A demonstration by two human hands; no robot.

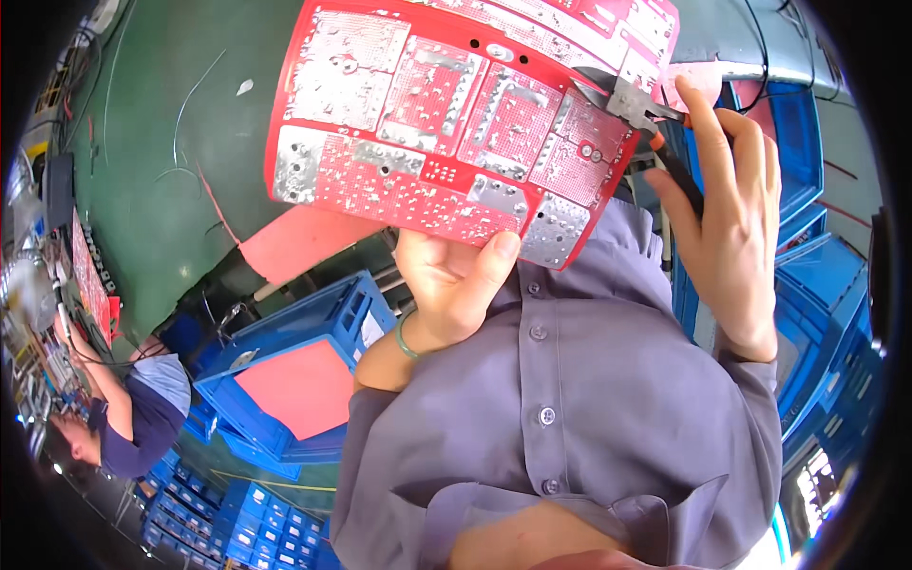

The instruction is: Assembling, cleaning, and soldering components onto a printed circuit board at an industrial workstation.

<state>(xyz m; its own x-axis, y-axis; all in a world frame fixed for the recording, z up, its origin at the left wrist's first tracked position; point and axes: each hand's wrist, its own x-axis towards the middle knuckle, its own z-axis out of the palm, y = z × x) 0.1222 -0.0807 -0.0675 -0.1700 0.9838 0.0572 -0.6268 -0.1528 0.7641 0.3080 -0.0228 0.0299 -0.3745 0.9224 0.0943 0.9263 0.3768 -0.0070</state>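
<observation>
A large red printed circuit board (443, 177), its face covered with shiny solder points and silvery patches, is tilted up in front of my chest. My left hand (451, 285) grips its lower edge, with the thumb on the face and the fingers hidden behind. In my right hand (727, 204) are cutting pliers (630, 101) with black and orange handles. The jaws lie over the board's right part, pointing left; whether they touch it I cannot tell. My right index finger is extended along the upper handle.
A green bench mat (204, 123) with loose wire bits lies at the left. Blue crates (285, 356) stand left and right of me; a pink sheet (302, 388) rests on the left one. At far left a co-worker (142, 418) handles another red board (90, 275).
</observation>
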